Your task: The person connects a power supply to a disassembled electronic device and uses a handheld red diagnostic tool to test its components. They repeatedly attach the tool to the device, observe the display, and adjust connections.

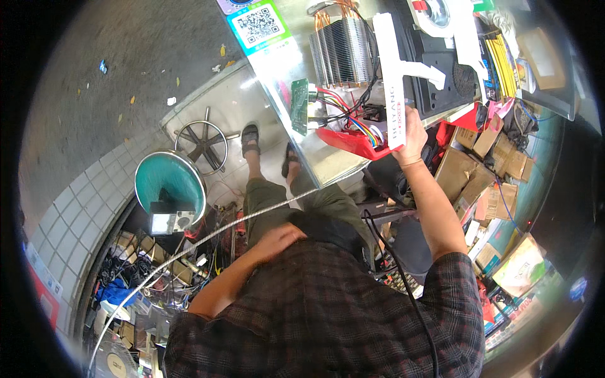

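My right hand (pixel 413 135) is at the near edge of the glass counter (pixel 337 165), closed around the lower end of a long white printed panel (pixel 391 82); the panel hides some of its fingers. Directly left of that hand lies a red plastic casing (pixel 353 143) with multicoloured wires coming out of it. Those wires run toward a green circuit board (pixel 300 107) standing on edge. Behind them sits a finned metal heatsink (pixel 343 53) with copper pipes. My left hand (pixel 280 239) rests at my waist, its fingers stretched out, holding nothing.
A green round stool (pixel 170 183) carries a small meter-like device (pixel 173 222). A pale rope (pixel 252 217) crosses in front of me. Cardboard boxes (pixel 460 173) pile up at the right, tangled cables and parts (pixel 145 271) at lower left. Black equipment (pixel 435 79) covers the counter's right side.
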{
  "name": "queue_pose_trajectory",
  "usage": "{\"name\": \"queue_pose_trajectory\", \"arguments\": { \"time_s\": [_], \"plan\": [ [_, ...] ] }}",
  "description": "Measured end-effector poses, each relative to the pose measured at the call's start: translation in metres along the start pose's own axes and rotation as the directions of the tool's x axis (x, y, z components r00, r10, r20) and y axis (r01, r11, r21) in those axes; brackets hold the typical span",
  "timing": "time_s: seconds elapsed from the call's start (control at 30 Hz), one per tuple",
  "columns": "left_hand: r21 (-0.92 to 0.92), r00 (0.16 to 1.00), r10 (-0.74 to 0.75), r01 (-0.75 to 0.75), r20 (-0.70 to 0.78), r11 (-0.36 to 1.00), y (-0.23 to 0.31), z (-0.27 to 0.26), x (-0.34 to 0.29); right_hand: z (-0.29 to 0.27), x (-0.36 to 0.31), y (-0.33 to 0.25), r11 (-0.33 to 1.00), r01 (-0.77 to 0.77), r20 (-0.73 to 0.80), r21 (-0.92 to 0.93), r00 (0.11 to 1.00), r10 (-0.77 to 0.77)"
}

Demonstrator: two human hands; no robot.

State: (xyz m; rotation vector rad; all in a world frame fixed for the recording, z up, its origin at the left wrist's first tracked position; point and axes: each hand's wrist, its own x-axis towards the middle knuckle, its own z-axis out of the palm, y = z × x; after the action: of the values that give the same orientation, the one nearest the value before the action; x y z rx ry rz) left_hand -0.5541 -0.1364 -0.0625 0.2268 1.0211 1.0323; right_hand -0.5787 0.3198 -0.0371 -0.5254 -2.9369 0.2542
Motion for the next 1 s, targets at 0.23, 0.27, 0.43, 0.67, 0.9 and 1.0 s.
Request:
{"name": "queue_pose_trajectory", "arguments": {
  "time_s": [0.23,0.27,0.43,0.67,0.9,1.0],
  "plan": [
    [0.330,0.708,-0.028,0.364,-0.706,0.871,-0.108,-0.001,0.030,0.002,-0.002,-0.001,0.999,0.036,-0.056,0.027,0.998,-0.035],
    [0.294,0.652,-0.027,0.379,-0.758,0.877,-0.121,0.006,0.037,0.002,-0.003,0.000,0.998,0.047,-0.058,0.052,0.997,-0.044],
    [0.053,0.442,-0.252,0.572,-0.861,0.819,-0.147,0.048,0.073,0.000,-0.002,0.003,0.991,0.083,-0.051,0.109,0.996,-0.078],
    [0.009,0.313,-0.307,0.715,-0.899,0.700,-0.133,0.068,0.109,-0.005,0.000,0.003,0.978,0.184,0.053,0.094,0.981,-0.189],
    [-0.194,0.334,-0.563,0.707,-0.756,0.680,-0.163,0.064,0.098,0.002,0.000,0.002,0.967,0.201,-0.022,0.159,0.980,-0.200],
    [-0.200,0.362,-0.596,0.713,-0.717,0.672,-0.173,0.058,0.096,0.004,0.001,0.002,0.966,0.191,-0.065,0.175,0.981,-0.182]
  ]
}}
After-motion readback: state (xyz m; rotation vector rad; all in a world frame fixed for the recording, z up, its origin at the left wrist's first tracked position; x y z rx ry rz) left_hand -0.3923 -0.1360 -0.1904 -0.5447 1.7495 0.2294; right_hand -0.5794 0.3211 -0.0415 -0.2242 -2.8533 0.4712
